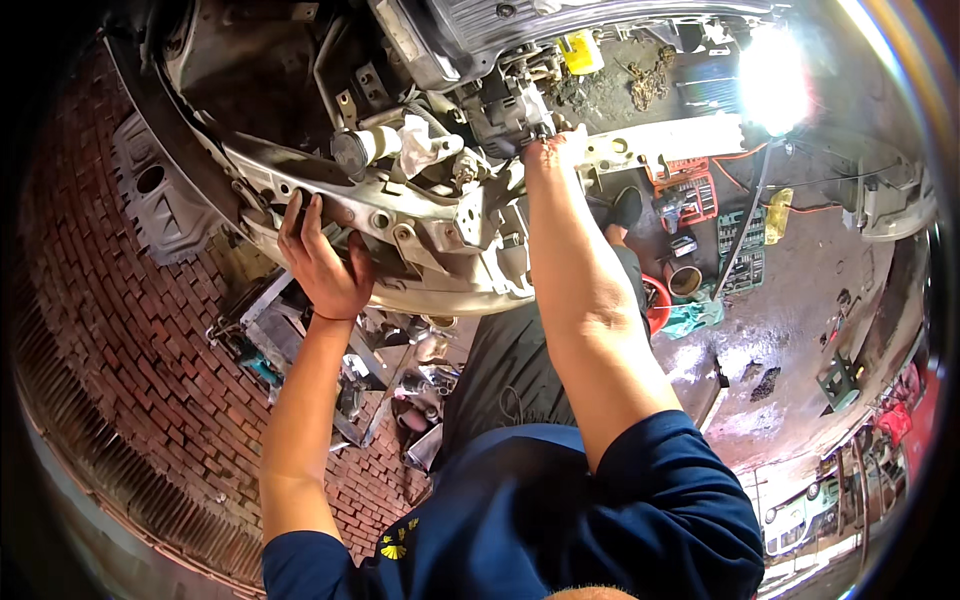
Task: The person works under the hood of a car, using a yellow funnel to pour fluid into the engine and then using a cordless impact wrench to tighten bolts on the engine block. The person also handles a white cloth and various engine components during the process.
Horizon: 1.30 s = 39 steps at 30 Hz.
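Note:
I am leaning over the open front of a car. My left hand (325, 255) rests on the pale metal front frame (430, 215), with its fingers stretched out and apart and nothing in them. My right hand (552, 145) reaches past the frame into the engine bay, right by a grey metal engine part (505, 115). Most of its fingers are hidden there, so whether they grip anything does not show. Between the hands, a white plastic filler neck with a dark cap (350, 152) stands up inside the frame. A ribbed dark engine cover (560, 25) lies beyond.
A bright work lamp (772, 85) glares at the far right. On the floor below it are an orange tool case (685, 190), a green socket set (742, 245) and a red basin (657, 305). At left, a metal panel (165, 190) lies on brick paving (110, 290).

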Available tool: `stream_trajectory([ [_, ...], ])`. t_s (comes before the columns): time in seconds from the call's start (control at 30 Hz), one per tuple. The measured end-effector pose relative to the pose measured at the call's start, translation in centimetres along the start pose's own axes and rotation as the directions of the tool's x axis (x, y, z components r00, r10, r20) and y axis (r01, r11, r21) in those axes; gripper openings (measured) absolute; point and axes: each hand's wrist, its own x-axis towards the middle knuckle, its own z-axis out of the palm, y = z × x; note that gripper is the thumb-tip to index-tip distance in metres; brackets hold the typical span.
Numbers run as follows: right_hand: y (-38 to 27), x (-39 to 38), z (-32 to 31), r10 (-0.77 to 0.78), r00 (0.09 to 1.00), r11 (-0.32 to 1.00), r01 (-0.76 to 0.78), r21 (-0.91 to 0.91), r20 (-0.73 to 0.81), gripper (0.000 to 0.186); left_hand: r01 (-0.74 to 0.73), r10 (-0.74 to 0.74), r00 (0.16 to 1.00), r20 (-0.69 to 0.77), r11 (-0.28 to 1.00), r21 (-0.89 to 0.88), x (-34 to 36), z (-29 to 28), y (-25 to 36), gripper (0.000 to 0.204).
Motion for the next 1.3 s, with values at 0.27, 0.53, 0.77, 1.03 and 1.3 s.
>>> stream_trajectory([
  [0.27,-1.3,1.4,0.7,-0.066,0.998,0.995,0.066,-0.071,-0.001,0.031,-0.036,0.033,0.998,-0.044,0.998,-0.055,0.6,0.8,0.8,0.063],
  [0.53,-6.2,-0.6,1.3,-0.344,0.937,0.884,0.345,-0.316,0.062,0.041,-0.102,0.107,0.993,-0.058,0.992,0.074,0.4,0.8,0.6,0.063],
  [0.77,-18.4,4.9,-9.0,-0.220,0.933,0.878,0.317,-0.360,0.285,0.032,-0.151,0.153,0.988,-0.024,0.985,0.081,-0.1,1.6,1.3,0.067],
  [1.03,-20.3,8.2,-13.0,-0.161,0.887,0.856,0.344,-0.387,0.432,0.038,-0.035,0.046,0.994,-0.095,0.993,0.113,-0.7,1.9,10.9,0.050],
  [1.3,-12.8,8.5,-7.3,0.010,0.865,0.974,0.105,-0.201,0.502,0.046,-0.153,0.119,0.901,0.417,0.987,0.048,7.4,13.4,23.4,0.069],
])
